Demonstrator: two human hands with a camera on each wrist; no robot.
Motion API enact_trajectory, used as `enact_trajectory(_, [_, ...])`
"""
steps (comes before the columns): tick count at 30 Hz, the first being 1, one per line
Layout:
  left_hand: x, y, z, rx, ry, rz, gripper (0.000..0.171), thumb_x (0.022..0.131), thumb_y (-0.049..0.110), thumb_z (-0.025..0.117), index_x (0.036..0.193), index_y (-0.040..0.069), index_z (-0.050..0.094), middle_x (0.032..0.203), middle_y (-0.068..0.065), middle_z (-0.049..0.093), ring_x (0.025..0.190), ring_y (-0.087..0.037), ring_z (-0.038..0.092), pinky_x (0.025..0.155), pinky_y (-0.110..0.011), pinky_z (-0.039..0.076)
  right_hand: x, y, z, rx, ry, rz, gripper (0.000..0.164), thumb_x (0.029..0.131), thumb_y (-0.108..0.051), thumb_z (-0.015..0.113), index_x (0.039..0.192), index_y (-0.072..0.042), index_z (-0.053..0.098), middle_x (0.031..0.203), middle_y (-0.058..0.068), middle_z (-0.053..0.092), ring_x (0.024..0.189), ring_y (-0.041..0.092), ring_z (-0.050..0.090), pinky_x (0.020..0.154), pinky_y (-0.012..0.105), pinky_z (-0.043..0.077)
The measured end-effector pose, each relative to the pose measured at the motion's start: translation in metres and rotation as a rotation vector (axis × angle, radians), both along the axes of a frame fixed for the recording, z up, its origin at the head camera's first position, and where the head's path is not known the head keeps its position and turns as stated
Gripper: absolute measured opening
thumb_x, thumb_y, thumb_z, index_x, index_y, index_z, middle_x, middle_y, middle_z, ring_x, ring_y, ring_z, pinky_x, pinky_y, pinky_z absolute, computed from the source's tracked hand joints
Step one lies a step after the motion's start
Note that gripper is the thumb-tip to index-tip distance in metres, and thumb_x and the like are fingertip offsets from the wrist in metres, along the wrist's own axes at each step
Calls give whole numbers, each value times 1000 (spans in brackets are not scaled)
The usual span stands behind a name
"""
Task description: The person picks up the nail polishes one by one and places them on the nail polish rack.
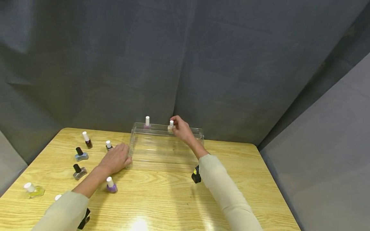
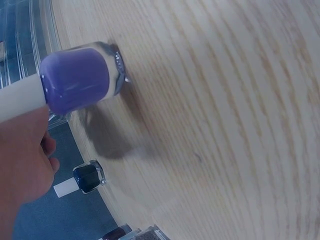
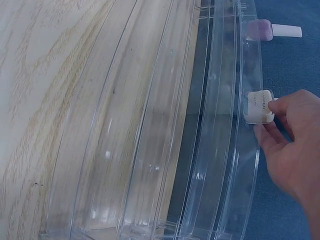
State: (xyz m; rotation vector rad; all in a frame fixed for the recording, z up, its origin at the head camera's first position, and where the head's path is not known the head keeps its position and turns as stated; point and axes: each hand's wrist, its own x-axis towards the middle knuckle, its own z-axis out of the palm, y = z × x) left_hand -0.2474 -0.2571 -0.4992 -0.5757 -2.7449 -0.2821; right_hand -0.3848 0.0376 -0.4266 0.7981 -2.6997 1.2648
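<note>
A clear tiered acrylic rack (image 1: 166,150) stands near the table's back edge. My right hand (image 1: 182,130) pinches a cream nail polish bottle (image 3: 260,106) with a white cap, upright at the rack's top tier. To its left on that tier stands a mauve nail polish bottle (image 3: 261,30). My left hand (image 1: 115,158) grips the rack's left side, thumb at the front; its fingertips are partly hidden. Close by this hand are a dark nail polish bottle (image 2: 87,177) with a white cap and a purple one (image 2: 77,80).
Left on the wooden table (image 1: 162,195) are several more bottles: a dark red one (image 1: 88,142), a light blue one (image 1: 82,156), a grey one (image 1: 80,173) and a yellow one (image 1: 36,192). A white cap (image 1: 58,197) shows beside the left sleeve. Dark curtain (image 1: 130,64) hangs behind.
</note>
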Motion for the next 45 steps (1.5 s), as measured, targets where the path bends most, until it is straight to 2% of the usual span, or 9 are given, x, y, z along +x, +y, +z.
enact_trajectory(10, [1,2,2,-10,-7,0,23,91,17,65,89,7,45,80,-2,37,68,-19,36,57,-33,33,1,-5,-1,-12,37,-14,36,91,10,59,123,-4,55,112,13,65,100,24,65,82,34,54])
enact_trajectory(14, [2,2,3,-10,5,-7,23,91,17,66,89,7,45,79,-1,38,68,-19,36,56,-33,34,3,-4,-1,-22,18,-13,38,92,8,60,127,-4,53,117,13,63,105,25,64,87,33,53])
enact_trajectory(17, [1,1,4,-10,3,-8,23,91,17,66,88,7,45,79,-2,38,68,-19,37,56,-34,35,5,-1,3,-18,8,-31,37,95,0,62,130,-6,51,120,11,60,112,24,61,94,34,51])
enact_trajectory(20, [-1,-1,3,-11,-8,-5,23,91,17,65,87,8,45,79,-2,39,68,-20,37,56,-34,35,9,7,7,44,60,-64,28,100,-8,60,127,-7,52,119,8,57,111,22,57,94,36,49])
enact_trajectory(25, [-2,-2,3,-13,-27,-1,22,91,18,64,88,8,45,81,-3,40,70,-20,38,57,-35,36,16,30,11,172,198,-119,14,104,-14,51,116,-7,54,110,8,55,99,24,54,85,40,48])
enact_trajectory(29, [-2,-2,3,-9,-31,-6,23,91,18,65,89,7,45,81,-4,40,70,-21,38,57,-34,36,26,53,12,292,238,-171,11,106,-20,49,108,-10,51,103,7,52,92,24,48,76,38,45])
enact_trajectory(36, [-4,-3,1,0,-1,-27,23,91,19,64,89,8,43,81,-3,40,69,-20,37,57,-33,34,46,94,-1,449,196,-243,24,106,-30,49,100,-7,45,92,9,46,82,28,42,70,39,37])
enact_trajectory(45, [0,-1,8,-1,-46,-19,24,92,17,65,89,8,44,82,-4,40,71,-21,37,59,-35,35,73,127,-38,555,128,-266,34,106,-39,45,96,-6,43,84,8,43,72,26,40,63,38,35])
